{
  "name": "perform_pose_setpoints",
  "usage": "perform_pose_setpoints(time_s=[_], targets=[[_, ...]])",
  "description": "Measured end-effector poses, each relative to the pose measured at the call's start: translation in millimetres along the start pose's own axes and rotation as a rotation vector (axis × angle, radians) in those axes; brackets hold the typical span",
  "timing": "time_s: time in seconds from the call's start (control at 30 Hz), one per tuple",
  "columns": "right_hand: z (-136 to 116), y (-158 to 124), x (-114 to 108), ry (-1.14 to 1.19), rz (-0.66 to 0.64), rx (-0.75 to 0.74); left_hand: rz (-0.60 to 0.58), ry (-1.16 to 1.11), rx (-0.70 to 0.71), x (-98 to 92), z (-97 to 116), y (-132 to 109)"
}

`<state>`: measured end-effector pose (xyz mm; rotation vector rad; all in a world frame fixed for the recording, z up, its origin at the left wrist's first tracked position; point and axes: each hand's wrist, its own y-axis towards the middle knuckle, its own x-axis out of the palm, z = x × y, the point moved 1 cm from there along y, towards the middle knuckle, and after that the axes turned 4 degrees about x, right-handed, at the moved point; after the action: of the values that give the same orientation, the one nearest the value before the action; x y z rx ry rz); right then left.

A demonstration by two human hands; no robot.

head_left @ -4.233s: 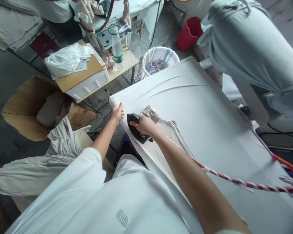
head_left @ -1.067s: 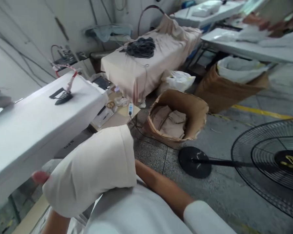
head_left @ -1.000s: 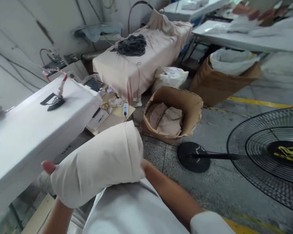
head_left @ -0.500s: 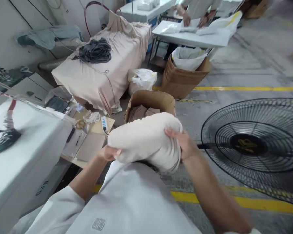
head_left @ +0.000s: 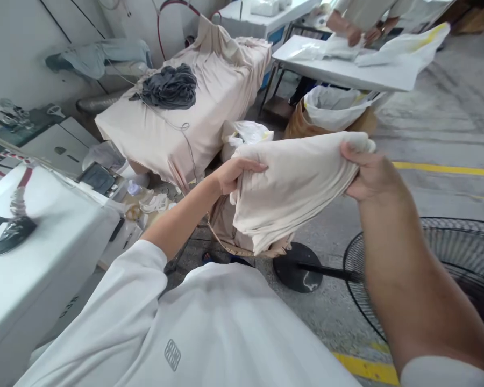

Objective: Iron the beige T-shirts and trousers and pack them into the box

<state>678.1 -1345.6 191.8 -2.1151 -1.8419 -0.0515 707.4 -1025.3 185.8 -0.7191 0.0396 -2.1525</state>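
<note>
Between my hands hangs a stack of folded cream cloth [head_left: 294, 177], its layered edges drooping toward me. My left hand [head_left: 240, 174] grips its left upper corner, thumb lying on top. At the right end, my right hand [head_left: 371, 172] is closed on the other corner, thumb above and fingers beneath. Below the cloth stands a cardboard box [head_left: 234, 248], partly covered by it. Brown folded fabric [head_left: 223, 217] shows inside the box.
A standing fan [head_left: 460, 258] is at the right, its round base [head_left: 300, 269] by the box. An iron [head_left: 15, 235] rests on the white table [head_left: 64, 231] at left. Dark cloth [head_left: 169, 86] lies on a draped table [head_left: 133, 123]. A co-worker's hands [head_left: 363, 36] handle plastic bags at the back.
Both hands have raised the cloth stack forward and to the right, over the box. It now droops in open layers where it was a rounded bundle. My view has shifted.
</note>
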Motion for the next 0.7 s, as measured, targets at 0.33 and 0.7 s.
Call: perform_pose_setpoints(time_s=[0.33,0.7], targets=[[255.2,-87.6,-14.5,0.269,0.334,0.69,0.973,-0.302,-0.504,-45.7,-186.4,-13.9],[339.3,-47.3,-19.8,0.56,0.422,0.688,1.161,-0.219,-0.497,-92.0,-221.1,34.0]])
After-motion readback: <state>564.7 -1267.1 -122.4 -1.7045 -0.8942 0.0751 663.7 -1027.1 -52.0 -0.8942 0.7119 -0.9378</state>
